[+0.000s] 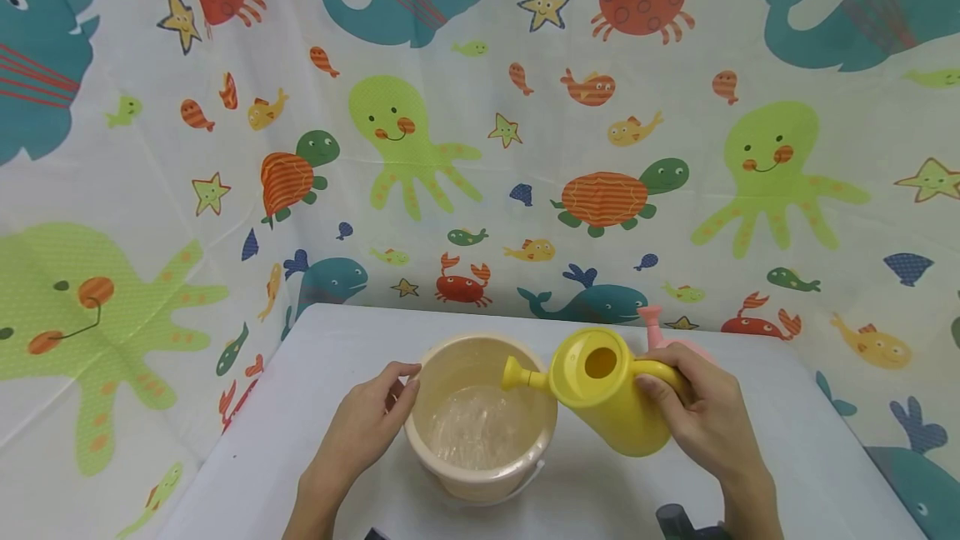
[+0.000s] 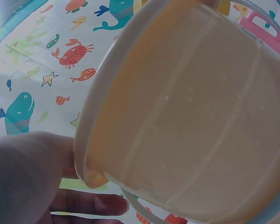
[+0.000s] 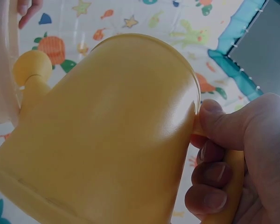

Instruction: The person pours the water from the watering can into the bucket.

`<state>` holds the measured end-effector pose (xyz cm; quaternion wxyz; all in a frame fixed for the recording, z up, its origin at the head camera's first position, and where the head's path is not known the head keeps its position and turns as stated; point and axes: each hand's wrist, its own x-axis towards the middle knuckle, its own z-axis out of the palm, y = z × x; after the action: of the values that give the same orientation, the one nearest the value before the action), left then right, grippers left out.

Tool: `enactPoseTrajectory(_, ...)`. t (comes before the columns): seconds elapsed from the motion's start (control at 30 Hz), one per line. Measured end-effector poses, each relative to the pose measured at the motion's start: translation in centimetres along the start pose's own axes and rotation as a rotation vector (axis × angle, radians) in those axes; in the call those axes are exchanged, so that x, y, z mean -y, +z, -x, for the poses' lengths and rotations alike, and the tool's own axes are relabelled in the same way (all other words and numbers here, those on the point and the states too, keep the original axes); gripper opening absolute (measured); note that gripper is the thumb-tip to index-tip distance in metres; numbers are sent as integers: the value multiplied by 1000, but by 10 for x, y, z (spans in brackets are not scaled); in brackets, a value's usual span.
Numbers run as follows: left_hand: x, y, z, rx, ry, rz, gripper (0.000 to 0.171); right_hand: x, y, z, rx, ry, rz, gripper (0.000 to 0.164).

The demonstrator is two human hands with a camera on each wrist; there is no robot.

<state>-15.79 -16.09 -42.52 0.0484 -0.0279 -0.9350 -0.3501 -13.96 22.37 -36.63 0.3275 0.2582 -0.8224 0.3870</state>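
Left: the left hand, fingers loosely bent without a closed grip, touches the rim of the cream bucket, which is probably stiff, light plastic. Centre to right: the yellow watering can tilts beside the bucket, its spout pointing left over the opening; the spout-to-handle axis runs roughly left–right. Its smooth, rigid shell may slip when wet. Right: the handle, the surest hold, is grasped by the right hand.
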Motion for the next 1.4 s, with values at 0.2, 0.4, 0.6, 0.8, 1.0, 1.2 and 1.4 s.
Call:
enactPoseTrajectory(0.2, 0, 0, 0, -2, 3, 4, 28, -1, 0, 0, 5, 0, 9, 35)
enactPoseTrajectory(0.4, 1, 0, 0, 3, -6, 6, 28, -2, 0, 0, 10, 1, 9, 35)
enactPoseTrajectory(0.6, 0, 1, 0, 2, -6, 6, 29, -2, 0, -1, 9, -3, 4, 35)
enactPoseTrajectory(0.8, 0, 1, 0, 2, -7, 4, 29, -2, -1, -1, 10, -1, 7, 35)
enactPoseTrajectory(1.0, 1, 1, 0, 2, -3, 6, 28, -2, -1, -1, 14, 1, 13, 35)
enactPoseTrajectory(1.2, 0, 1, 0, 3, -4, 11, 28, -2, -1, -2, 17, 2, 18, 35)
enactPoseTrajectory(1.4, 0, 1, 0, 4, -9, 9, 29, -2, -1, -2, 17, 1, 17, 35)
